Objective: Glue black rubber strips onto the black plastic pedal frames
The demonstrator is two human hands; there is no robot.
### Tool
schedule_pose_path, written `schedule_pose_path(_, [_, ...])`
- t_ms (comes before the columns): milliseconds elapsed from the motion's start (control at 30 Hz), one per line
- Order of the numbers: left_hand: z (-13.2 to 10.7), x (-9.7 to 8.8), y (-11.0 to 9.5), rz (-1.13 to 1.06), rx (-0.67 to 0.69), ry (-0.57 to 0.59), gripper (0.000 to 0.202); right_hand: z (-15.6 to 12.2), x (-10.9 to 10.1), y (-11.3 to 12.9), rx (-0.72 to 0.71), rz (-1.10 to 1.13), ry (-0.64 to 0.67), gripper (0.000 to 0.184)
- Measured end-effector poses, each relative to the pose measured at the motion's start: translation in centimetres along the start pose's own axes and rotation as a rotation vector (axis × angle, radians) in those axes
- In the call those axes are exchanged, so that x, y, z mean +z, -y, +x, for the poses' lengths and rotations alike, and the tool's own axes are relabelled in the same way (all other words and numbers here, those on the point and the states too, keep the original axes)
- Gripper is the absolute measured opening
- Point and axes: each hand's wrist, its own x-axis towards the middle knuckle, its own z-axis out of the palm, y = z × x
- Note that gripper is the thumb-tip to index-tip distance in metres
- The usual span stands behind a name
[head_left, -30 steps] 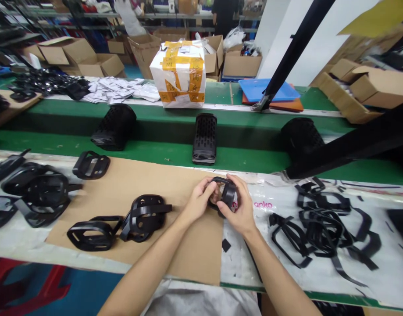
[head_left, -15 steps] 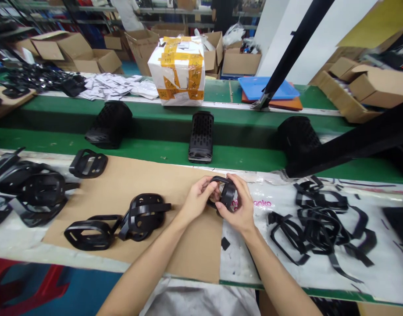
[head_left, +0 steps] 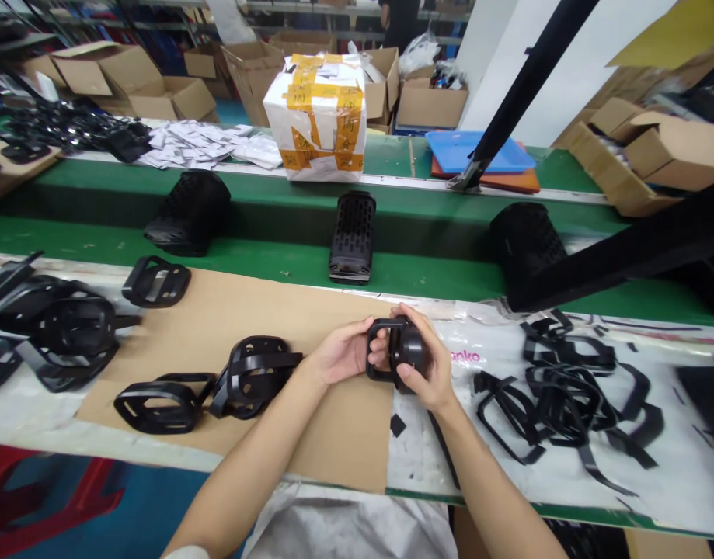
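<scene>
A black plastic bracket with an open side loop (head_left: 373,373) is held up over the right edge of the cardboard sheet. My right hand (head_left: 431,365) wraps its rounded right side, thumb in front and fingers over the top. At the loop's left side, my left hand (head_left: 345,353) holds on with the thumb near its upper corner; fingertips show through the opening. Similar black brackets lie on the cardboard to the left: a looped one (head_left: 260,376), a flatter one (head_left: 161,407) and another (head_left: 157,282) at the far edge.
A pile of black brackets (head_left: 71,330) sits at left, and loose black straps (head_left: 572,404) lie at right. Black perforated housings (head_left: 353,237) stand in the green channel. Behind are a taped white box (head_left: 315,116), a blue tray (head_left: 476,152) and a dark slanting post (head_left: 525,85).
The bracket has been turned in my hands, so its loop now faces left. My left fingers have opened out somewhat, while my right hand has shifted around the rounded side.
</scene>
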Motion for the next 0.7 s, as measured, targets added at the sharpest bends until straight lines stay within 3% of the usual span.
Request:
schedule_pose_path(100, [0.02, -0.12, 0.19, -0.011, -0.019, 0.022, 0.034, 0.03, -0.14, 0.2, 0.027, 0.053, 0.011, 0.074])
schedule_pose_path(300, [0.64, -0.1, 0.89, 0.063, 0.145, -0.017, 0.038, 0.04, -0.23, -0.21, 0.01, 0.04, -0.011, 0.075])
schedule_pose_path(467, [0.72, 0.01, 0.89, 0.091, 0.187, -0.054, 0.041, 0.0, 0.15, -0.56, 0.0, 0.067, -0.01, 0.073])
schedule_pose_path(700, [0.85, 0.1, 0.69, 0.019, 0.27, -0.117, 0.046, 0.09, 0.36, -0.07, 0.225, 0.161, 0.117, 0.102])
